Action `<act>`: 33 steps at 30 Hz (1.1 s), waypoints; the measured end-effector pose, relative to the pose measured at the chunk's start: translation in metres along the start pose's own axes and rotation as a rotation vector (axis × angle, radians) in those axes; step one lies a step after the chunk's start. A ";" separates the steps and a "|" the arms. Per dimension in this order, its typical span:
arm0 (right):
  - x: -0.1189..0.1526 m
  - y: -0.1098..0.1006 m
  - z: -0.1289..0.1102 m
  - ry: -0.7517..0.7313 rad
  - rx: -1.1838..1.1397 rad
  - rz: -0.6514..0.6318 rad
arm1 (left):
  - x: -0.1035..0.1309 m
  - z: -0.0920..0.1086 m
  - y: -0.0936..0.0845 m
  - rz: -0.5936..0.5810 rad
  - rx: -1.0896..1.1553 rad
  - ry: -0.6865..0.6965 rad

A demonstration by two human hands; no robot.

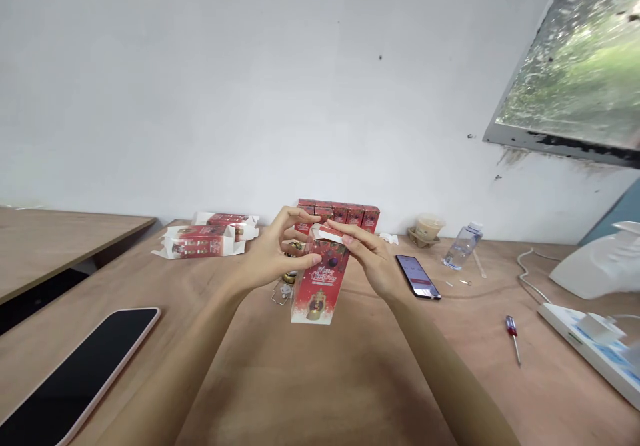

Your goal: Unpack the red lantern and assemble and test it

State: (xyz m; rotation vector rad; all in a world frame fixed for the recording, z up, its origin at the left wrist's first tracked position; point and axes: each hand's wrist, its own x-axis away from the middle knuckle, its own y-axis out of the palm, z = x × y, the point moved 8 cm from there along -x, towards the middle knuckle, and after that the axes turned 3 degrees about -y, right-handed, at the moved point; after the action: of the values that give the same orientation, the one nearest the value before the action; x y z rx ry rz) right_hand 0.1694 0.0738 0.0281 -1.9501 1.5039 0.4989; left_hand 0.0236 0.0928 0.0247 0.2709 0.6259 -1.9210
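Item 1: red box (320, 283), between my left hand (280, 246) and my right hand (373, 256). Front face reads "Merry Christmas", white script lettering, set over two lines. Beneath it, one line of finer white print, too small for me to read.

Item 2: opened red-and-white cartons (200, 241), far left. Marks on the printed panels, too small to read.

Item 3: stacked red boxes (355, 216), far, beyond my hands. Pale lettering on the fronts, illegible.

Item 4: lit phone (419, 276), right. Small characters on screen, unreadable.
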 end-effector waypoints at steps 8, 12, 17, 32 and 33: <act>0.005 0.005 -0.005 -0.042 0.213 -0.163 | -0.001 -0.003 0.000 0.062 -0.019 0.000; 0.004 -0.018 0.001 -0.050 0.359 -0.206 | 0.000 -0.004 0.004 -0.039 -0.204 -0.120; -0.003 -0.094 0.054 0.199 0.421 0.005 | 0.021 -0.003 0.005 -0.407 -0.580 -0.300; -0.073 -0.098 0.211 0.280 0.475 0.340 | 0.043 -0.010 -0.029 -0.334 -0.725 -0.420; -0.072 -0.098 0.213 0.280 0.470 0.362 | 0.042 -0.010 -0.030 -0.319 -0.722 -0.419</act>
State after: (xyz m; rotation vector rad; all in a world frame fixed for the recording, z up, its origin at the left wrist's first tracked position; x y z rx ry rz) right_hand 0.2591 0.2845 -0.0597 -1.4294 1.9581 0.0023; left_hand -0.0220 0.0750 0.0061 -0.7044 1.0612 -1.8277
